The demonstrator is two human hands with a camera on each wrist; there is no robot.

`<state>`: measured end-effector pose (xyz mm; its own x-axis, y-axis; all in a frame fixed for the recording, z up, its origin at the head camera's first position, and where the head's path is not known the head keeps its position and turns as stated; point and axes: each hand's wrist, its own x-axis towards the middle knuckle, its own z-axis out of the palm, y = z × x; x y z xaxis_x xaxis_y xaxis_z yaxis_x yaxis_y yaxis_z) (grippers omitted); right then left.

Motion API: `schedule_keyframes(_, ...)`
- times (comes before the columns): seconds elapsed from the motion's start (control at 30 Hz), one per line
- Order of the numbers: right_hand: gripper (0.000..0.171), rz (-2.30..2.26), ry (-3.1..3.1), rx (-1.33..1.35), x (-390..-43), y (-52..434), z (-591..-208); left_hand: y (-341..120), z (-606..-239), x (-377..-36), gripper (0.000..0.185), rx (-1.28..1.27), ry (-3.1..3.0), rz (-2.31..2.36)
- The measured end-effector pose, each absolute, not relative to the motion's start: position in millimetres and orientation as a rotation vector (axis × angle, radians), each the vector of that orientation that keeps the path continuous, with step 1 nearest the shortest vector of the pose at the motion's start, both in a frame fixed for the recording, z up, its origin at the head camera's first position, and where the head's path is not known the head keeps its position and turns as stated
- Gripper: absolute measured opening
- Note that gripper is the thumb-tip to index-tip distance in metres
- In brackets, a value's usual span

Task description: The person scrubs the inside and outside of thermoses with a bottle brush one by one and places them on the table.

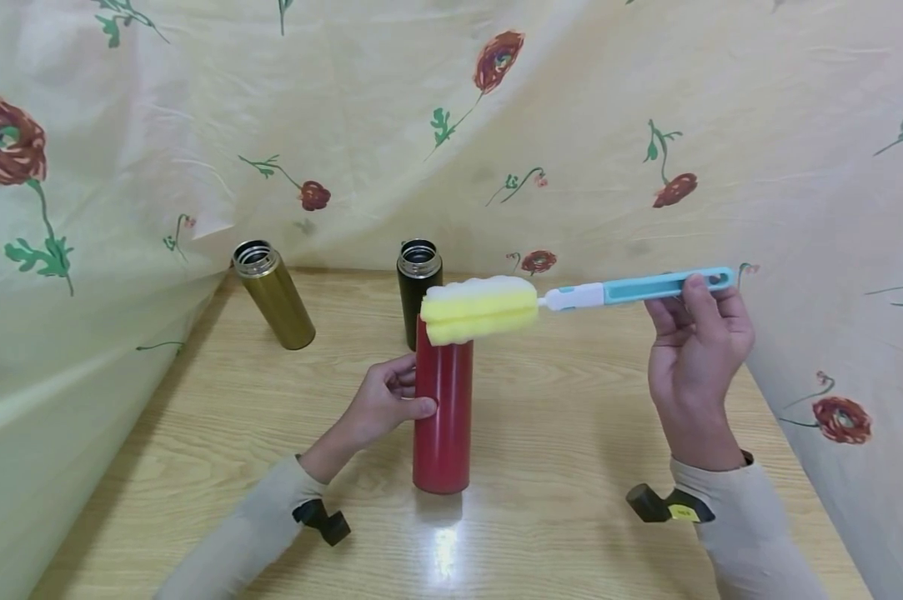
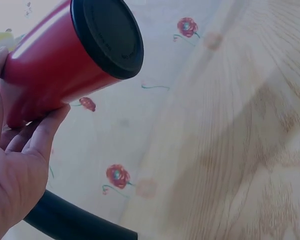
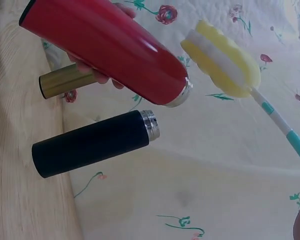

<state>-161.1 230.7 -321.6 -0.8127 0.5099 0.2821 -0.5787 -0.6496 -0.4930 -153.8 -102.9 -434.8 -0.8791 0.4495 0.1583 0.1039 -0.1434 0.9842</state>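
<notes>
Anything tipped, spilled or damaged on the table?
Nothing stands out. The red flask, black flask and gold flask all stand upright, lidless, on the table. No spills show. The sponge brush looks intact.

Red flask (image 1: 443, 408); gold flask (image 1: 274, 296); black flask (image 1: 418, 283); yellow-and-white sponge brush (image 1: 481, 309) with light-blue handle; cream backdrop cloth (image 1: 609, 125) with red flowers; light woodgrain tabletop (image 1: 571, 433).

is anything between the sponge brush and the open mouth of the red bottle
Nothing visible. The sponge brush hangs just past the open mouth of the red bottle, which has no lid. The left hand grips the bottle lower down.
</notes>
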Motion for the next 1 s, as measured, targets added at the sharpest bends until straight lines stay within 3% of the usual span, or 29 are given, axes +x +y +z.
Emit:
schedule_keyframes(0.43,0.02,2.411,-0.774,0.122,-167.1,222.1,-332.1,-99.8,-440.1,-156.8,0.107,0.69,1.731,2.178)
schedule_keyframes(1.0,0.019,2.442,-0.909,0.036,-160.7,219.6,-351.8,-100.2,-444.1,-159.2,0.117,0.767,1.65,2.248)
